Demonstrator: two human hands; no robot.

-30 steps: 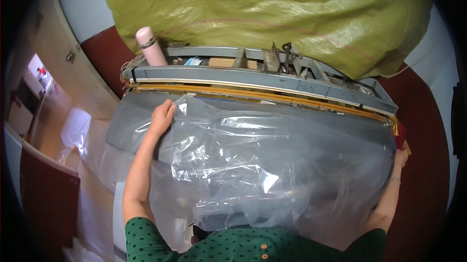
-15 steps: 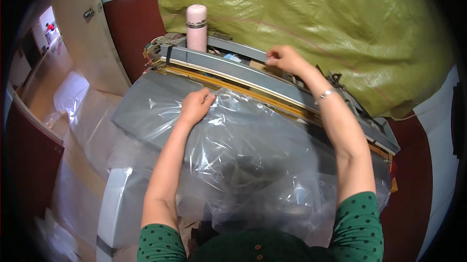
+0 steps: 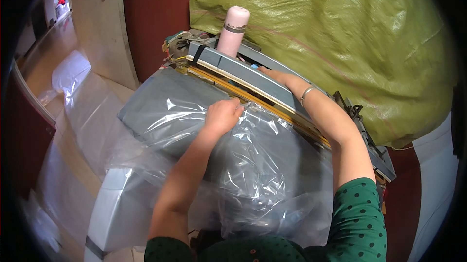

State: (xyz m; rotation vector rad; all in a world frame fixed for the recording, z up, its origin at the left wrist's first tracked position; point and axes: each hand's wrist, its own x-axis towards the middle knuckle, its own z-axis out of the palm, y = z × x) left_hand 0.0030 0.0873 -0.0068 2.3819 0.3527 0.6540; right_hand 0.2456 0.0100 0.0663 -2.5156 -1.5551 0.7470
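Clear plastic film (image 3: 253,165) is spread over the grey slanted top (image 3: 165,92) of a machine in front of me. My left hand (image 3: 224,116) is closed on the upper edge of this film, just below the yellow-brown strips of the machine. Beyond them runs a long grey metal bar (image 3: 243,75) with a black band near its left end. My right hand (image 3: 279,76) reaches over into the gap behind that bar, beside a small blue item (image 3: 254,66). Its fingertips are mostly hidden there, so its grip does not show.
A pink thermos (image 3: 233,31) stands behind the bar at its left end, near loose wires (image 3: 177,43). A large yellow-green woven sack (image 3: 331,28) fills the far side. More clear film (image 3: 92,106) trails off to the left, past a white panel (image 3: 109,199). A door (image 3: 97,24) stands at the far left.
My right hand has come down from above the bar into the gap behind it. My left hand still holds the film's edge. The whole view has shifted and tilted slightly.
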